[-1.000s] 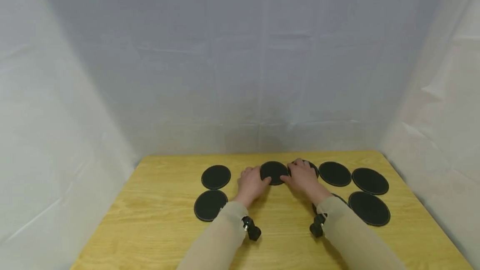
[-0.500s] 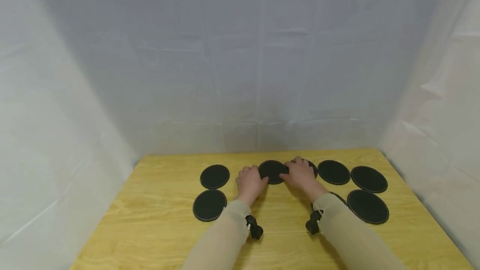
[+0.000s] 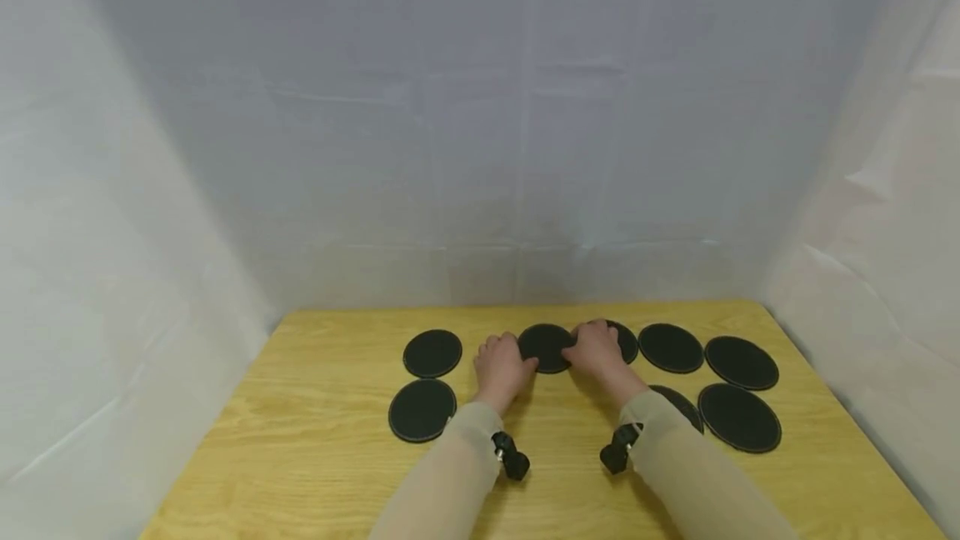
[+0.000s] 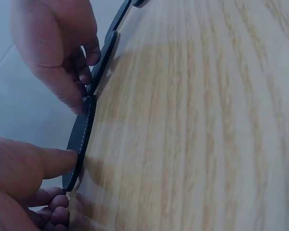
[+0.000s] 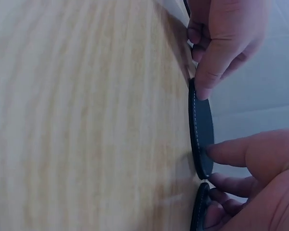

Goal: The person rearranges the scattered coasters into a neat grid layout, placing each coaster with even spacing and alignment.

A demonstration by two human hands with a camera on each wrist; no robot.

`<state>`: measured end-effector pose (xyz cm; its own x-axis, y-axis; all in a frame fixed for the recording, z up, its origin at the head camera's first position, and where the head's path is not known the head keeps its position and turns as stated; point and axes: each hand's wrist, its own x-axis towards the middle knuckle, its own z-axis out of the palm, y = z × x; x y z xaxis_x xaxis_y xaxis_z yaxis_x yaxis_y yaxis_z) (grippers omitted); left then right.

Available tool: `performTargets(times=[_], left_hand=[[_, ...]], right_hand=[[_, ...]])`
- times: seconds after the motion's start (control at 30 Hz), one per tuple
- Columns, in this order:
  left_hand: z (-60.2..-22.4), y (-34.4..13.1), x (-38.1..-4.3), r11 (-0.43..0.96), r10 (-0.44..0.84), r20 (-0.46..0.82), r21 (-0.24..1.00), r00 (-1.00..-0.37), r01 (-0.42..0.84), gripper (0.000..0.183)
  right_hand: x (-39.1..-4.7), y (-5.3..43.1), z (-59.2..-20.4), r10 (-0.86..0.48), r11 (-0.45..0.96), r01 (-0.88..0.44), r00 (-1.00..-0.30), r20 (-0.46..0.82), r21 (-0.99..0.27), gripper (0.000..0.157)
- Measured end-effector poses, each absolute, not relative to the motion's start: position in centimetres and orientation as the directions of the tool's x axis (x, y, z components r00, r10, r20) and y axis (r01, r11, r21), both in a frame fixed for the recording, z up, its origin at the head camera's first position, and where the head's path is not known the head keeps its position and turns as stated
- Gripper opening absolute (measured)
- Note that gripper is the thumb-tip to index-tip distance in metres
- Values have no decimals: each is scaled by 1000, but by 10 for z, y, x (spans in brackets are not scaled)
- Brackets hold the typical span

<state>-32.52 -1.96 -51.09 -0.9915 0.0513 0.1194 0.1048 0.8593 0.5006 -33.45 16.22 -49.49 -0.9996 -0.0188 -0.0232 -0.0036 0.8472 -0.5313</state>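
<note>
Both hands are at a round black coaster with a pale stitched rim, lying flat near the table's back edge. My left hand holds its left side; in the left wrist view that thumb is on the top face, with curled fingers at the edge. From the right, my right hand pinches the same coaster, its thumb on the face in the right wrist view. The right hand's other fingers lie over the neighbouring coaster, partly hiding it. The two coasters sit edge to edge or nearly so.
Two coasters lie at the left, a back one and a front one. Several more lie at the right, including a front one; the right sleeve partly covers another. White sheeting encloses the wooden table.
The right hand and forearm have shifted slightly, uncovering more of the coasters beside them. The left hand stays nearly in place, and the middle coaster has barely moved.
</note>
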Motion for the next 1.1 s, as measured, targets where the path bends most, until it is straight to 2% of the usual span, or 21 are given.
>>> performTargets(times=[0.23,0.5,0.8,1.1], left_hand=[[-512,-17,-325,831,31,119,549,-992,92,45],[-518,-21,-314,801,8,191,586,-981,121,48],[-517,-32,-308,794,-14,247,592,-969,139,50],[-515,-52,-300,801,-18,225,587,-974,121,51]], right_hand=[[-326,164,-499,8,772,-8,-1000,21,-636,44],[-317,163,-505,10,659,-59,-996,87,-750,33],[-315,160,-502,6,573,-46,-998,61,-818,30],[-312,144,-501,-7,516,-17,-1000,16,-857,28]])
